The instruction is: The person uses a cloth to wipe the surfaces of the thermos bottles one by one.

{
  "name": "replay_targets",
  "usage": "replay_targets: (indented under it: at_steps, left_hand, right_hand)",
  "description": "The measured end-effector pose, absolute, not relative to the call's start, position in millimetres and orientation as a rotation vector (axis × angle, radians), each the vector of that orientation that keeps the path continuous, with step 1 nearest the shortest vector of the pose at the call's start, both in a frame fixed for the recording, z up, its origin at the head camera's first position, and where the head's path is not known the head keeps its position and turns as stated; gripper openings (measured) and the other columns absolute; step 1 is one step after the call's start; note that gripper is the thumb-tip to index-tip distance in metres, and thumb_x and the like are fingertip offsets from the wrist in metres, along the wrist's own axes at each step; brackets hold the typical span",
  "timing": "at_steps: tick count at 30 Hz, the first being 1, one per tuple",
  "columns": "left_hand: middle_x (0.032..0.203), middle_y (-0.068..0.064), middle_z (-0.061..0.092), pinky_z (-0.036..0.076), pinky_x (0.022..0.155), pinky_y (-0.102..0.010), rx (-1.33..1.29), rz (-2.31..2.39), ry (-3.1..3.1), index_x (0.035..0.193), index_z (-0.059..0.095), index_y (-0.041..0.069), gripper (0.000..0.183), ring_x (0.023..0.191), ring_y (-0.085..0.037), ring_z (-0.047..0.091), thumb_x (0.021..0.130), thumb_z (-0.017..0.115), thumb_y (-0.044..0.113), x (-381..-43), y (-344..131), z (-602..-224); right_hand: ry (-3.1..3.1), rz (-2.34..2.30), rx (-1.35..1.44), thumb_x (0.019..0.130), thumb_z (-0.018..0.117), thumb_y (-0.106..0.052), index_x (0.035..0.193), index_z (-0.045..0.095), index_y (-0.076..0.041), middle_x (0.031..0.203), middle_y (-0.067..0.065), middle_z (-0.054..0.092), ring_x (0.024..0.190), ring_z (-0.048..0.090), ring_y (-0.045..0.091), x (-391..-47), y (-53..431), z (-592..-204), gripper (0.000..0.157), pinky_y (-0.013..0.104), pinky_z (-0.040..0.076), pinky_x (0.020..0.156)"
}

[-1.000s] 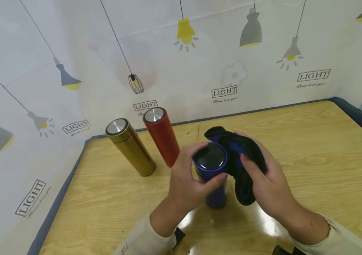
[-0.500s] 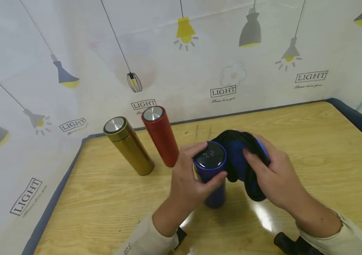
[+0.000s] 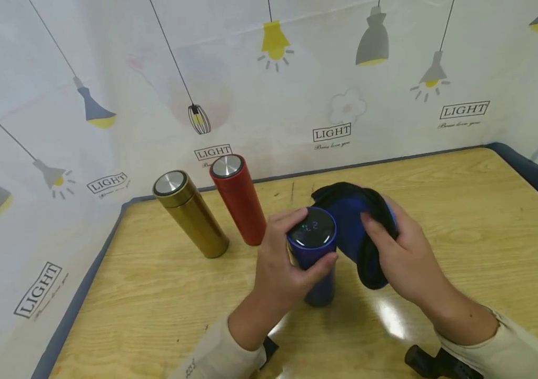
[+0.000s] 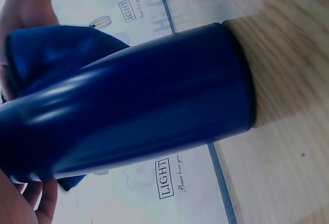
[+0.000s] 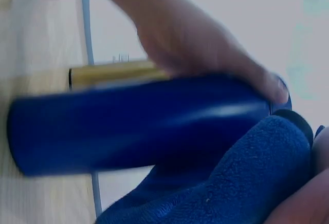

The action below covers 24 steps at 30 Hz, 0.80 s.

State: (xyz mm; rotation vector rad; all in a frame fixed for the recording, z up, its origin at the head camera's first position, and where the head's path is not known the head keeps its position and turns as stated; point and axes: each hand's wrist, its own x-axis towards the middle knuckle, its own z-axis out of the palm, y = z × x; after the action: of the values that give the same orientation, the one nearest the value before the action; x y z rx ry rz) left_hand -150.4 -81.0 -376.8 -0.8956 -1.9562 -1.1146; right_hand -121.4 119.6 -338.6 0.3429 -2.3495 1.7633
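A blue thermos bottle [image 3: 320,287] stands upright on the table, with lit digits on its glossy black lid top [image 3: 312,230]. My left hand [image 3: 276,263] grips it round the lid, thumb at the near side and fingers at the far side. My right hand [image 3: 408,252] holds a folded blue cloth [image 3: 351,218] with black edging, the thumb on top. The cloth lies against the right side of the bottle. In the right wrist view the cloth [image 5: 257,167] has a fuzzy, towel-like surface and overlaps the bottle [image 5: 128,126].
A gold thermos bottle [image 3: 193,218] and a red thermos bottle [image 3: 238,202] stand to the left, both with silver lid tops. The wooden table [image 3: 155,295] ends at a wall sheet [image 3: 259,105] printed with lamps. Black wrist devices [image 3: 439,363] show by the sleeves.
Digits have lit up on the lid, which was dark a second ago. The right hand has shifted the cloth along the bottle's side, and its folds lie differently. The left hand keeps its grip.
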Motion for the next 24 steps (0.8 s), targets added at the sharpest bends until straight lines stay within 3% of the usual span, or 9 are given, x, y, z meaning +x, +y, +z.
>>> replay_targets:
  at_steps: [4, 12, 16, 20, 22, 24]
  left_hand:
    - [0.121, -0.016, 0.058, 0.055, 0.096, -0.034, -0.894, -1.101, -1.966, 0.131, 0.046, 0.000, 0.068, 0.110, -0.026, 0.062, 0.092, 0.064, 0.052, -150, -82, -378]
    - [0.124, -0.018, 0.054, 0.055, 0.097, -0.036, -0.873, -1.107, -1.984, 0.132, 0.044, 0.001, 0.068, 0.112, -0.027, 0.060, 0.092, 0.062, 0.054, -150, -82, -381]
    - [0.125, -0.019, 0.052, 0.055, 0.096, -0.037, -0.873, -1.115, -1.992, 0.133, 0.042, 0.001, 0.069, 0.113, -0.028, 0.060, 0.093, 0.060, 0.055, -150, -82, -382]
    - [0.126, -0.019, 0.051, 0.055, 0.097, -0.038, -0.871, -1.130, -1.994, 0.134, 0.041, 0.001, 0.069, 0.113, -0.029, 0.059, 0.094, 0.060, 0.054, -151, -82, -381]
    - [0.126, -0.020, 0.051, 0.054, 0.097, -0.039, -0.867, -1.138, -1.995, 0.135, 0.041, 0.002, 0.069, 0.113, -0.029, 0.059, 0.094, 0.060, 0.054, -151, -81, -381]
    - [0.125, -0.019, 0.051, 0.054, 0.097, -0.039, -0.866, -1.140, -1.996, 0.135, 0.040, 0.002, 0.069, 0.112, -0.029, 0.059, 0.094, 0.060, 0.054, -151, -81, -381]
  right_hand:
    - [-2.307, 1.897, 0.484, 0.108, 0.042, -0.018, 0.151, 0.042, -0.027, 0.150, 0.006, 0.049, 0.126, 0.059, 0.010, -110, 110, -336, 0.044, 0.020, 0.054, 0.094]
    - [-2.259, 1.868, 0.581, 0.107, 0.041, -0.008, 0.155, 0.036, -0.024, 0.156, 0.007, 0.042, 0.136, 0.049, 0.011, -102, 105, -336, 0.051, 0.014, 0.046, 0.101]
    - [-2.274, 1.857, 0.533, 0.105, 0.047, -0.007, 0.155, 0.034, -0.027, 0.158, 0.002, 0.040, 0.138, 0.047, 0.009, -100, 103, -339, 0.056, 0.013, 0.045, 0.102]
    - [-2.352, 1.794, 0.473, 0.100, 0.057, -0.008, 0.140, 0.054, -0.019, 0.131, 0.004, 0.064, 0.115, 0.062, 0.011, -101, 100, -342, 0.042, 0.018, 0.052, 0.092]
    - [-2.403, 1.760, 0.448, 0.097, 0.060, -0.007, 0.128, 0.061, -0.015, 0.113, 0.004, 0.069, 0.100, 0.064, 0.011, -103, 100, -345, 0.032, 0.022, 0.054, 0.086]
    - [-2.455, 1.731, 0.450, 0.095, 0.059, -0.005, 0.124, 0.062, -0.013, 0.108, 0.004, 0.070, 0.096, 0.063, 0.011, -105, 100, -348, 0.030, 0.024, 0.054, 0.084]
